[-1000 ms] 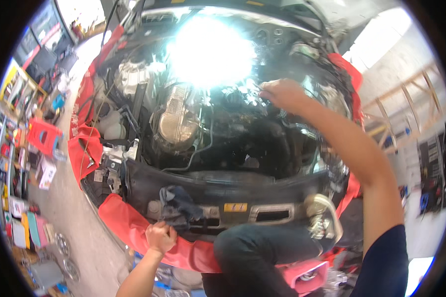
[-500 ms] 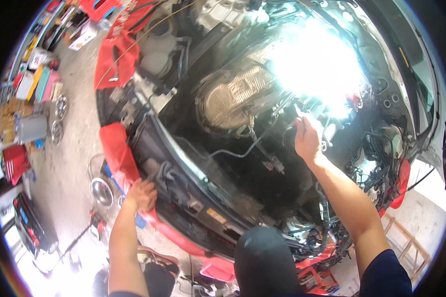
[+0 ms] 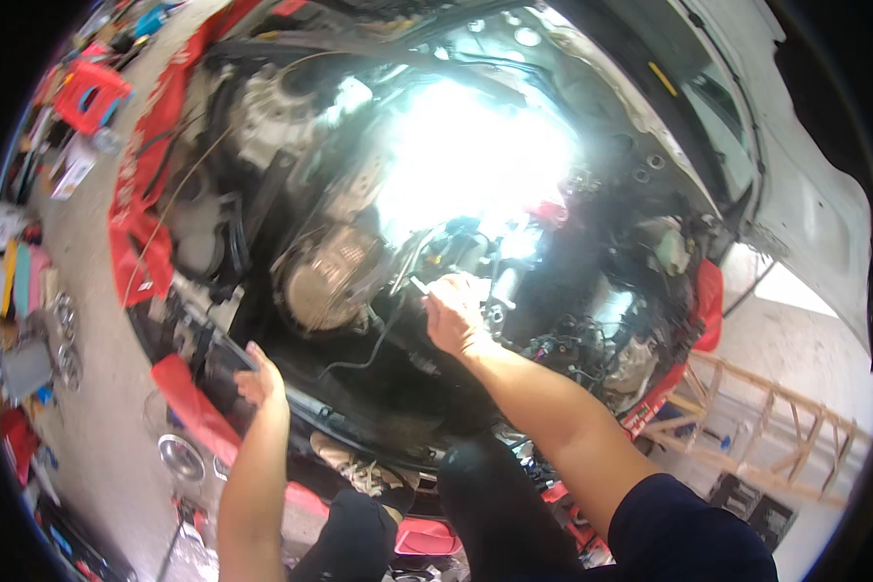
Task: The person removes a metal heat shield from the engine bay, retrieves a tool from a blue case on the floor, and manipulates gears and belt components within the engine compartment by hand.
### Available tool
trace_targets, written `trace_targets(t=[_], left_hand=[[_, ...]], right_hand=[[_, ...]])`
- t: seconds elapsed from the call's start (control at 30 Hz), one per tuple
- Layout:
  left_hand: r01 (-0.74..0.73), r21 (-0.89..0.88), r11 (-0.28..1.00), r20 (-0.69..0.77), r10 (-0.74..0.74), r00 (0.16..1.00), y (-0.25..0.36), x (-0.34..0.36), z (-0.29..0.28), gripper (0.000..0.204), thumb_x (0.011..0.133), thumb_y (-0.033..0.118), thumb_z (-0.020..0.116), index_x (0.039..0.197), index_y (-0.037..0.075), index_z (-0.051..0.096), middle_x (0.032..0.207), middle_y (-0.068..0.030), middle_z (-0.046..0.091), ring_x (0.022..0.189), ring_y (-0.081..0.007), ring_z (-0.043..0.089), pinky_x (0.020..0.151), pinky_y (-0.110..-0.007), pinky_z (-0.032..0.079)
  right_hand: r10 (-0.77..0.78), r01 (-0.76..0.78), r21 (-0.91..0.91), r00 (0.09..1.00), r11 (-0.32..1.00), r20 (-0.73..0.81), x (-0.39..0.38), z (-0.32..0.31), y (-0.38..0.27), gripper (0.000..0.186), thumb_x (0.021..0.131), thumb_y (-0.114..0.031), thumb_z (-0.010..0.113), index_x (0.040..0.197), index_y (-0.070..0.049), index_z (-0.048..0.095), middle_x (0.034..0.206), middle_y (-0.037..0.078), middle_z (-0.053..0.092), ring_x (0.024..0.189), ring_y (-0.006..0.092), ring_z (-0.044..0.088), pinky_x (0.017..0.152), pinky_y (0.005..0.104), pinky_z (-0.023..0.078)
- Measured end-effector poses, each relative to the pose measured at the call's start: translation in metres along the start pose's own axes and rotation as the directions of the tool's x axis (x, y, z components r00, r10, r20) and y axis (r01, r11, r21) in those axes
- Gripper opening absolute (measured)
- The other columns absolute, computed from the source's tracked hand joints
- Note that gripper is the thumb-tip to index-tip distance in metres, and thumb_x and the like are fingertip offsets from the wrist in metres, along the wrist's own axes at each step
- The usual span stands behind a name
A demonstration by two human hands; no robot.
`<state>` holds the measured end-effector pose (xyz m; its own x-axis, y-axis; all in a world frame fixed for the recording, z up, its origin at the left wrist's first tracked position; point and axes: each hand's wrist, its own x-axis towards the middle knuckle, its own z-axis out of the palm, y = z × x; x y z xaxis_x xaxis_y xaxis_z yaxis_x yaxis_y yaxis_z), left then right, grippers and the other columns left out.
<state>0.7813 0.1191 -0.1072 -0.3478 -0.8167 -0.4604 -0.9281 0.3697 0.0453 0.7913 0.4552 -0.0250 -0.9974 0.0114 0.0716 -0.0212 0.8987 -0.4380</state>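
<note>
My right hand (image 3: 456, 312) reaches into a car's engine bay, its fingers curled together beside hoses and a pipe. A small pale tip (image 3: 419, 285) sticks out past the fingers; what it belongs to is unclear. Left of this hand sits a round-ended, perforated metal heat shield (image 3: 325, 283), with a thin grey cable (image 3: 367, 361) hanging below it. My left hand (image 3: 260, 376) is raised over the front edge of the bay, fingers stretched out and holding nothing. Under it lies a red protective cover (image 3: 196, 412).
Glare from a bright light (image 3: 480, 160) hides the middle of the bay. My shoe (image 3: 359, 470) is at the front edge, my dark-trousered knee (image 3: 485, 504) beside it. A wooden ladder (image 3: 766, 417) stands right; a red stool (image 3: 92, 97) and shelf goods are left.
My left hand has come off the red cover and opened. My left shoe has come up to the bay's front edge. The view has shifted right; my right hand stays among the hoses.
</note>
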Motion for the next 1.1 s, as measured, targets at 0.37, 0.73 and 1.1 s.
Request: trace_targets(t=[0.37,0.73,1.1], left_hand=[[-0.325,0.071,0.943,-0.2,0.332,0.922,-0.021,0.01,0.004,0.038,0.09,0.017,0.05,0.116,-0.01,0.042,0.107,-0.0258,0.049,0.103,-0.0411,0.049,0.093,-0.047,0.038],[-0.52,0.098,0.849,-0.167,0.529,0.832,-0.036,0.014,0.003,0.032,0.086,0.013,0.052,0.108,-0.009,0.044,0.101,-0.0257,0.05,0.099,-0.0407,0.049,0.087,-0.048,0.038],[-0.477,0.426,0.769,-0.082,0.558,0.826,-0.093,0.081,-0.003,0.064,0.087,0.024,0.058,0.127,-0.018,0.031,0.127,-0.0359,0.04,0.12,-0.0451,0.04,0.102,-0.048,0.032]], right_hand=[[0.11,-0.098,-0.18,0.992,0.979,0.06,0.006,0.008,-0.029,0.007,0.076,-0.011,0.061,0.08,-0.008,0.056,0.084,0.01,0.057,0.092,0.0312,0.051,0.085,0.0461,0.036],[-0.031,0.049,-0.023,0.864,0.999,0.503,0.091,-0.173,-0.073,0.017,0.086,-0.021,0.057,0.089,-0.005,0.06,0.099,0.011,0.056,0.101,0.0314,0.052,0.084,0.0419,0.042],[0.408,-0.504,0.272,0.847,0.82,0.34,0.293,-0.272,0.216,0.028,0.091,-0.025,0.057,0.078,-0.001,0.059,0.069,0.004,0.063,0.064,0.0083,0.056,0.058,0.0235,0.043]])
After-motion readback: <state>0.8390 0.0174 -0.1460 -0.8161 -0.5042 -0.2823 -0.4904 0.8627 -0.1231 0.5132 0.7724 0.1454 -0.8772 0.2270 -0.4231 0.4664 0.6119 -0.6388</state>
